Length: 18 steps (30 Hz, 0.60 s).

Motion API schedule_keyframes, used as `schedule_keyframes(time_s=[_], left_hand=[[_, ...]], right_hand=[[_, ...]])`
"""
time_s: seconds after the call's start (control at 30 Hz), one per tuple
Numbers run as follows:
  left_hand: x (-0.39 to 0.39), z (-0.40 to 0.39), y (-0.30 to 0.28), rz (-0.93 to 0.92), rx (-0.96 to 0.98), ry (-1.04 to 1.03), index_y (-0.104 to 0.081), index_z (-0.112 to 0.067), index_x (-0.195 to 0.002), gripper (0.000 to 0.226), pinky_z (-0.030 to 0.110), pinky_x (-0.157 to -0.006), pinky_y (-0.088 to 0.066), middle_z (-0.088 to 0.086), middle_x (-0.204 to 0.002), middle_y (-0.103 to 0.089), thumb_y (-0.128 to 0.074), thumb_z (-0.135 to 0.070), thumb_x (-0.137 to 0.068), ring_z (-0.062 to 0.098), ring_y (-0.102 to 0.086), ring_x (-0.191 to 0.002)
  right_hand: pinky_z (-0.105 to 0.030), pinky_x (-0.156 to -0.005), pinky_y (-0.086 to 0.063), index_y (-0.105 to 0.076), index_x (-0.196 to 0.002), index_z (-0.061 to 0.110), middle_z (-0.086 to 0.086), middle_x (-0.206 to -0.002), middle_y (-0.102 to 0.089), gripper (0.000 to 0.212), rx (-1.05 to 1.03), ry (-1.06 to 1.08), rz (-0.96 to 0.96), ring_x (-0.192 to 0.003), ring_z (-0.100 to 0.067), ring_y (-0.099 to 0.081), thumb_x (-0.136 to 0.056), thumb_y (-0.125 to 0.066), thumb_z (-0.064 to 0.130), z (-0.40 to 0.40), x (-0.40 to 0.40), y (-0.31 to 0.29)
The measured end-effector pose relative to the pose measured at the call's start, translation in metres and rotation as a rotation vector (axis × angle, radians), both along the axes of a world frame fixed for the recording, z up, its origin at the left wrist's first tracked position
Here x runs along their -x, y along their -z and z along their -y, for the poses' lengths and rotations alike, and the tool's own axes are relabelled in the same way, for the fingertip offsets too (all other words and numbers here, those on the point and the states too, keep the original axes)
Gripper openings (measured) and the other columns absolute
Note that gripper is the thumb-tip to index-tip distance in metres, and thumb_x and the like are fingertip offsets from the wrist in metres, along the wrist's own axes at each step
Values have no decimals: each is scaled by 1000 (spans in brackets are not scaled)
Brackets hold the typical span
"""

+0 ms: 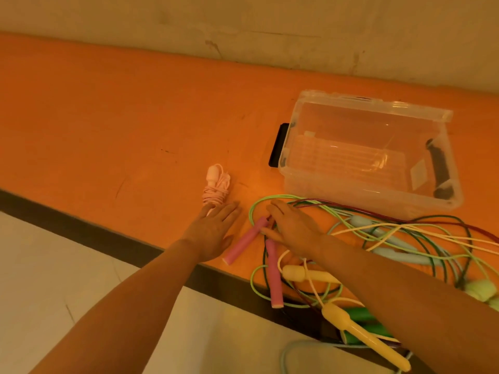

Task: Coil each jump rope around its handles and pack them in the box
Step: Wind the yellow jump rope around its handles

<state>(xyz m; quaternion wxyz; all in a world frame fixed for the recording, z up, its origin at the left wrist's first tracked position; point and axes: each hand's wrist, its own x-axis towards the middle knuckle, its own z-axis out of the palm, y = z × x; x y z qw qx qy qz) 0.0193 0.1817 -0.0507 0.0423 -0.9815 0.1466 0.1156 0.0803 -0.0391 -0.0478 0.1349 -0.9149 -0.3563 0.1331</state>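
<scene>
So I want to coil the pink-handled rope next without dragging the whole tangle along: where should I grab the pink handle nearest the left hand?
Probably by the middle of the pink handle, coming down from above. It lies flat and bare along its length, its lower end free near the counter edge. Its upper end meets the tangled cords under the right hand, so keep fingers clear there.

Box (370,155) behind rope tangle (391,238); coiled rope (216,187) left of box; handles (259,252) between hands.

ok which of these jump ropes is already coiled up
The pale pink rope, left of the clear box, is wound around its handles. The others lie loose and tangled.
</scene>
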Motion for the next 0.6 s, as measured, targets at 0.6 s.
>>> schedule_keyframes(time_s=[0.6], left_hand=[[2,130,-21,-71,18,214,-24,-21,-147,70,43,-110,-17,1,-156,-19,-39,-58,-90,22,-24,-140]], right_hand=[[-41,-90,-44,-44,-134,10,-10,-134,-44,41,269,-17,83,-119,-29,-48,-95,-44,24,141,20,-34]])
